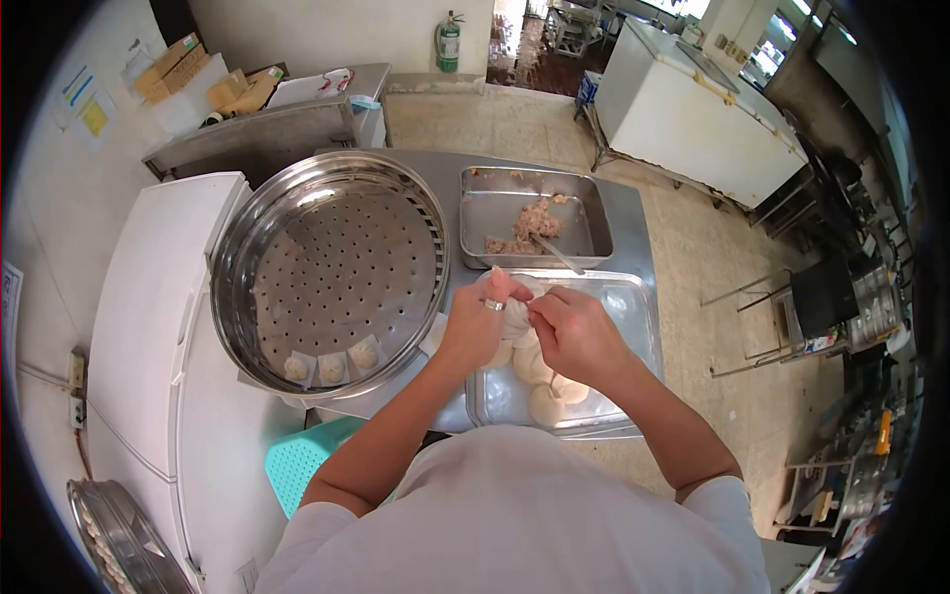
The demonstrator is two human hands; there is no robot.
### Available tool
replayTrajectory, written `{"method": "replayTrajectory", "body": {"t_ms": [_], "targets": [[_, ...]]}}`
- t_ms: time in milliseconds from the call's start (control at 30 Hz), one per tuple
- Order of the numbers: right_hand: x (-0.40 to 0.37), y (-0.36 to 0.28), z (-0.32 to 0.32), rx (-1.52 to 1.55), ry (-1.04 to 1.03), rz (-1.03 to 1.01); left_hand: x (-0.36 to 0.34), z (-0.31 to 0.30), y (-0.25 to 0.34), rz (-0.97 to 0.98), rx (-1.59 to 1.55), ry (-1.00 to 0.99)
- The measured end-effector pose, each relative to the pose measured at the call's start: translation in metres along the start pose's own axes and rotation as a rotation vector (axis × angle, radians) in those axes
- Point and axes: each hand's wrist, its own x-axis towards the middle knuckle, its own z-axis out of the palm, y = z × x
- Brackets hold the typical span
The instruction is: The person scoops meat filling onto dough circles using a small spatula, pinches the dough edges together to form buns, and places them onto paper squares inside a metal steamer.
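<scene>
My left hand (477,322) is closed around a pleated dough bun (516,321), its thumb raised at the top. With closed fingertips, my right hand (577,333) pinches the bun's edge from the other side. Below both hands, several pieces of pale dough (547,404) lie in a shallow metal tray (621,381), partly hidden by my hands. Beyond it, a deeper metal pan (480,198) contains pinkish minced filling (534,220), with a spoon (559,255) resting in it. To the left, a round perforated steamer (346,247) holds three pleated buns (332,368) on paper squares near its front rim.
A white cabinet (163,297) borders the table on the left. Near my left elbow sits a turquoise perforated stool (302,463). At the far right are a chest freezer (693,109) and a black chair (823,297); a fire extinguisher (448,45) hangs on the back wall.
</scene>
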Motion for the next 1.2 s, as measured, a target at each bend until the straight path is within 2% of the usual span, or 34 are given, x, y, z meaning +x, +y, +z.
{"method": "replayTrajectory", "body": {"t_ms": [33, 133, 233, 333, 433, 533, 733, 833, 933, 1133, 1200], "targets": [[-0.001, 0.001, 0.0, -0.032, -0.03, -0.005, -0.001, 0.0, -0.005, 0.049, 0.049, 0.023], [-0.004, -0.007, -0.004, -0.013, -0.029, -0.065, -0.009, -0.003, -0.007, -0.056, -0.054, 0.021], [0.001, -0.024, -0.01, 0.028, 0.059, -0.058, -0.008, -0.004, 0.0, -0.085, -0.022, 0.072], [0.005, -0.023, -0.013, 0.021, 0.019, -0.139, -0.005, -0.009, 0.018, -0.08, 0.046, 0.032], [0.004, -0.017, -0.011, -0.027, -0.053, -0.165, 0.0, -0.009, 0.015, -0.155, -0.025, 0.012], [0.003, -0.021, -0.013, -0.04, -0.023, -0.174, 0.002, -0.009, 0.007, -0.161, -0.074, -0.015], [0.005, -0.016, -0.01, 0.014, -0.039, -0.204, 0.008, -0.005, 0.002, -0.396, -0.235, -0.057], [0.003, -0.009, -0.004, 0.033, -0.076, -0.073, -0.003, -0.005, 0.004, -0.322, -0.262, -0.12], [0.001, -0.014, -0.006, 0.086, -0.094, -0.032, -0.008, 0.006, -0.017, 0.03, -0.036, 0.064], [-0.002, -0.026, -0.011, 0.098, 0.006, -0.123, -0.017, -0.002, 0.006, -0.287, -0.257, -0.004], [-0.001, -0.029, -0.011, 0.134, 0.019, -0.117, -0.018, -0.002, 0.01, -0.301, -0.298, -0.019]]}}
